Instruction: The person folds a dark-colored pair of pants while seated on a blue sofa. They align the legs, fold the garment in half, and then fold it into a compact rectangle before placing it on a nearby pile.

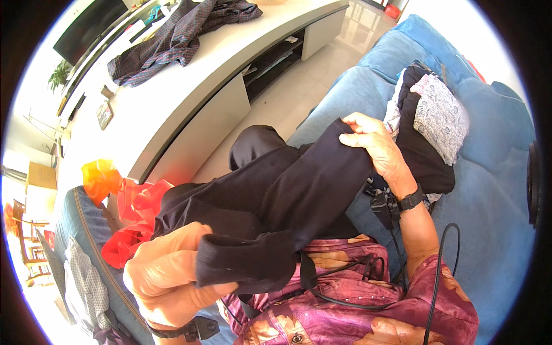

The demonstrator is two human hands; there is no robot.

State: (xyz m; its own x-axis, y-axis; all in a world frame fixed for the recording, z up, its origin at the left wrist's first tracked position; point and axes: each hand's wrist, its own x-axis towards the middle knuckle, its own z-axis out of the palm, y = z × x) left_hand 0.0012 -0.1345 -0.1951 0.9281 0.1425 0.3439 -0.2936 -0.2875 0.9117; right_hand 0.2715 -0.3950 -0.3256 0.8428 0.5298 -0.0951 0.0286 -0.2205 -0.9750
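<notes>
A black cloth garment (319, 185) lies stretched across my lap, over my dark-trousered legs. My right hand (373, 142) pinches its far right corner between thumb and fingers. Nearer my body, my left hand (172, 271) grips a folded-over edge (246, 258) of the black cloth. The part between the hands hangs fairly flat, with soft creases. From this angle I cannot tell which kind of garment it is. Each wrist wears a black strap with a small device, and a black cable (440, 263) loops beside my right arm.
On the blue sofa (487, 224) to my right sits a pile of folded clothes, topped by a white patterned cloth (442, 116). A plaid garment (172, 47) lies on the long white cabinet (151, 103). Red bags (138, 202) and a checked cloth (86, 280) are at left.
</notes>
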